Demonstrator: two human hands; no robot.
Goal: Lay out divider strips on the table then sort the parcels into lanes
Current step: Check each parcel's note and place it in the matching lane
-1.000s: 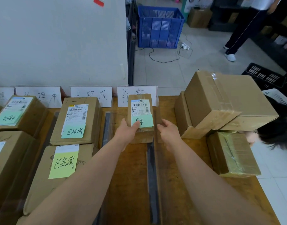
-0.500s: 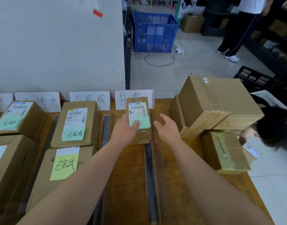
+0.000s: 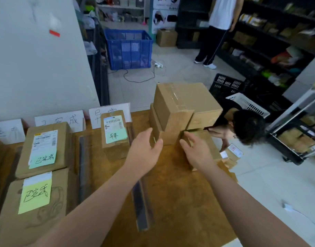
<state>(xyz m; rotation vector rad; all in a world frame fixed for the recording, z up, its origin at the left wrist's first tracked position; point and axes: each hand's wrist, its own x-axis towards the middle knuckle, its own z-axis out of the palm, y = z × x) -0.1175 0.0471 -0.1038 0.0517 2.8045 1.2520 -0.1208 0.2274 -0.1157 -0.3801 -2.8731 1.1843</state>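
Observation:
A small parcel with a green note (image 3: 115, 134) stands alone in the right lane, below a white sign card (image 3: 109, 114). Both hands are off it. My left hand (image 3: 144, 152) hovers open near the lower box of a stack of unsorted cardboard parcels (image 3: 185, 107) at the table's right. My right hand (image 3: 196, 150) reaches open at a flat taped parcel (image 3: 204, 139) beside the stack. Dark divider strips (image 3: 82, 163) (image 3: 140, 202) lie lengthwise on the wooden table (image 3: 179, 202). Two parcels with notes, one (image 3: 44, 148) behind the other (image 3: 33, 198), fill the lane to the left.
A person crouches at the table's right edge (image 3: 242, 125), with small parcels on the floor there. Another person stands at the shelves (image 3: 215, 32). A blue crate (image 3: 129, 49), a black crate (image 3: 226, 84) and a trolley (image 3: 295, 125) stand on the floor. A wall rises behind the signs.
Both hands let go of the small green-note parcel and moved right toward the stacked parcels. The view swung up and to the right.

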